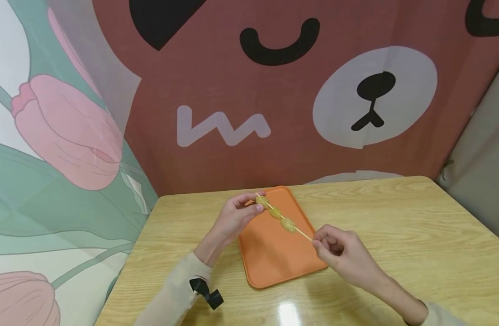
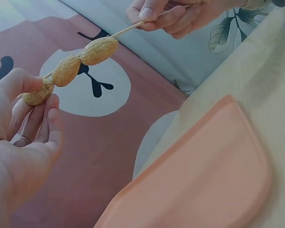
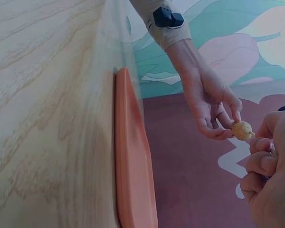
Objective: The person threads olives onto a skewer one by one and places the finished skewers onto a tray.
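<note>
Three brownish-yellow, wrinkled oval food pieces (image 1: 287, 225) are threaded on a thin wooden skewer (image 1: 303, 234), held slantwise above an orange tray (image 1: 282, 260). My left hand (image 1: 237, 215) pinches the piece at the far end between thumb and fingers. In the left wrist view that end piece (image 2: 38, 93) sits between thumb and fingertips, with the other two pieces close behind it. My right hand (image 1: 344, 253) grips the bare end of the skewer, fingers curled. From the right wrist view only the nearest piece (image 3: 242, 130) shows clearly; it hides the others.
The tray lies on a light wood-grain table (image 1: 396, 226). A curtain with a brown bear print (image 1: 216, 167) hangs behind the table, and a tulip-print cloth (image 1: 70, 136) is at the left. A black device (image 1: 206, 293) is strapped to the left sleeve.
</note>
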The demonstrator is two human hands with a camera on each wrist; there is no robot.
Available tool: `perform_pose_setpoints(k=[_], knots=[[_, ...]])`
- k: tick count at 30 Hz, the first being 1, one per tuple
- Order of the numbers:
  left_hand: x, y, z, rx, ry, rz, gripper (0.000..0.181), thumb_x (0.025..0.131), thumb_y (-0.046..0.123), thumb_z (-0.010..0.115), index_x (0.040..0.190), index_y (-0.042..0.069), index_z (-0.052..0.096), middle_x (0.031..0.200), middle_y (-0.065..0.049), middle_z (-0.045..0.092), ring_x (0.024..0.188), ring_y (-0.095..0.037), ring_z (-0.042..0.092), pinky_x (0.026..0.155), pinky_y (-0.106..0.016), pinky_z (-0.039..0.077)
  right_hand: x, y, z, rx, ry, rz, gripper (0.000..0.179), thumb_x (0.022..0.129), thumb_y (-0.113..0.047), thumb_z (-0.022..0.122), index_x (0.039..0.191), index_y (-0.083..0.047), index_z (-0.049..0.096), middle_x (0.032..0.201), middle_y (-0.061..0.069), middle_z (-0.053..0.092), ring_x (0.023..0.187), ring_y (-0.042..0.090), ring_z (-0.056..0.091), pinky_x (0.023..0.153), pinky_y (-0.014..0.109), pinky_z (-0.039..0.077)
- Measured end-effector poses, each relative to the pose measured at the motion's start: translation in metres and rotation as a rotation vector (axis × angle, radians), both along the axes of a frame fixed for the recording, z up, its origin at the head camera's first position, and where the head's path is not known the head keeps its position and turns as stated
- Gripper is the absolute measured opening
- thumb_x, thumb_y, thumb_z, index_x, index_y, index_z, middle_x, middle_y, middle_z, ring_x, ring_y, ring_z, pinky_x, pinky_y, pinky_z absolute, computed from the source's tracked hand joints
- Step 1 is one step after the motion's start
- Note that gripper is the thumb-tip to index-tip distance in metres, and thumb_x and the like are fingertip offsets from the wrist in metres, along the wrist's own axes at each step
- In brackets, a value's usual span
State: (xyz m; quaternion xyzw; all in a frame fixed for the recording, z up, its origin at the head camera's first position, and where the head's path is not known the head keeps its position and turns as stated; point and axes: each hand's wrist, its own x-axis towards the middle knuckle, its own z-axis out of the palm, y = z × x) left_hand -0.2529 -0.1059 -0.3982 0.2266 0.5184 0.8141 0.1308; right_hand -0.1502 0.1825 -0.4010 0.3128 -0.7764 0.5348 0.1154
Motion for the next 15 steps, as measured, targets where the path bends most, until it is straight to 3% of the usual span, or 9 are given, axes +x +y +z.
perform_pose_setpoints(k=[6, 10, 15], knots=[[-0.002, -0.006, -0.002, -0.047, -0.003, 0.041, 0.016, 0.096, 0.001, 0.069, 0.113, 0.001, 0.069, 0.144, -0.019, 0.05, 0.113, -0.026, 0.063, 0.106, -0.042, 0.044, -0.008, -0.005, -0.002, 0.1, -0.057, 0.01, 0.016, 0.102, -0.003, 0.061, 0.096, -0.018, 0.065, 0.067, -0.01, 0.053, 0.05, 0.002, 0.039, 0.041, 0.024, 0.037], [-0.007, -0.005, -0.004, -0.039, -0.025, 0.049, 0.028, 0.096, 0.003, 0.071, 0.123, -0.004, 0.066, 0.143, -0.017, 0.052, 0.112, -0.024, 0.064, 0.107, -0.041, 0.044, -0.012, -0.005, -0.006, 0.214, -0.143, 0.08, 0.011, 0.108, -0.014, 0.055, 0.103, -0.017, 0.064, 0.07, -0.011, 0.054, 0.053, 0.001, 0.043, 0.046, 0.024, 0.043], [-0.011, -0.004, -0.008, -0.025, -0.06, 0.057, 0.041, 0.097, 0.004, 0.07, 0.136, -0.006, 0.059, 0.144, -0.014, 0.053, 0.116, -0.021, 0.063, 0.108, -0.041, 0.043, -0.015, -0.008, -0.014, 0.263, -0.185, 0.157, 0.013, 0.109, -0.016, 0.052, 0.11, -0.014, 0.065, 0.071, -0.008, 0.054, 0.055, 0.001, 0.045, 0.047, 0.025, 0.045]])
